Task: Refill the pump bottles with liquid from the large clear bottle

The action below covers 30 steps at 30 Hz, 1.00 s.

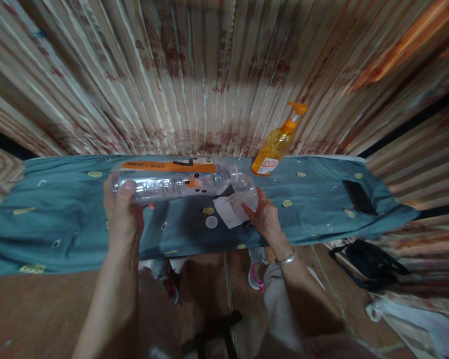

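Observation:
My left hand point(124, 202) is closed around the base end of a large clear plastic bottle point(164, 182) with an orange label strip. The bottle lies almost level in the air, its neck pointing right. My right hand point(265, 214) is closed on a small clear plastic cup point(246, 187), whose opening meets the bottle's mouth; whether liquid is passing cannot be made out. Below the cup, a white tissue point(230, 210) shows, partly hidden. Beside it on the cloth lies a round whitish cap point(211, 222).
A pump bottle of yellow liquid point(273, 149) stands at the table's back edge. A dark phone point(359, 197) lies on the right of the teal tablecloth point(71, 214). Pleated curtains point(202, 75) hang behind. On the floor at right sits a black bag point(370, 262).

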{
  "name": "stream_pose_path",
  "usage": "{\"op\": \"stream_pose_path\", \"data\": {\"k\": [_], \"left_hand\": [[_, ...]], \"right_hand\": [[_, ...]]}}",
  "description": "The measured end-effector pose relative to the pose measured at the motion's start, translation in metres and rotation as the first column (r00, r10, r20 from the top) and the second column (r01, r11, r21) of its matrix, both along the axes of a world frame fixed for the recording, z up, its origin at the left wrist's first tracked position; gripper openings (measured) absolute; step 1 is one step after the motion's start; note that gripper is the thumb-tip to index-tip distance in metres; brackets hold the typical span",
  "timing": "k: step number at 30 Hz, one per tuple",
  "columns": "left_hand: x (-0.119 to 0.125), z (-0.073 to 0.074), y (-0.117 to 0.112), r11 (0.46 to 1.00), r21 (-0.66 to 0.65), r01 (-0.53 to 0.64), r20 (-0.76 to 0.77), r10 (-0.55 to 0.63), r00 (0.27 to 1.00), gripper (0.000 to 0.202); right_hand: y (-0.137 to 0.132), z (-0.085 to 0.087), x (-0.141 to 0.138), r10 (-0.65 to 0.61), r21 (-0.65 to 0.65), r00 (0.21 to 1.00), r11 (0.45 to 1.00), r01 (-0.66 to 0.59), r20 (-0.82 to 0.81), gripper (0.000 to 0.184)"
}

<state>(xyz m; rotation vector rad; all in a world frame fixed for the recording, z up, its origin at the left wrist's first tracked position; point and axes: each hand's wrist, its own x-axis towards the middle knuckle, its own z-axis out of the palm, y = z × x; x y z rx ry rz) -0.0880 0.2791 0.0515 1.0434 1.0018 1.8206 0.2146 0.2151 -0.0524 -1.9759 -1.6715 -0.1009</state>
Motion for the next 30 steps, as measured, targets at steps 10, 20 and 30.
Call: {"op": "stream_pose_path", "data": {"k": [10, 20, 30], "left_hand": [[0.0002, -0.0002, 0.0011, 1.0, 0.006, -0.007, 0.005, 0.007, 1.0, 0.054], [0.0009, 0.0025, 0.0017, 1.0, 0.017, 0.005, 0.003, -0.005, 1.0, 0.052], [0.002, 0.0046, 0.0005, 1.0, 0.007, -0.002, -0.005, 0.002, 1.0, 0.051]], "right_hand": [[0.0009, 0.0008, 0.0, -0.006, -0.035, 1.0, 0.999, 0.007, 0.014, 0.059], [0.0004, -0.0021, 0.0008, 0.0, -0.017, 0.999, 1.0, 0.001, 0.037, 0.058], [0.0003, -0.0003, 0.0011, 0.004, -0.02, 0.999, 1.0, -0.003, 0.034, 0.058]]}}
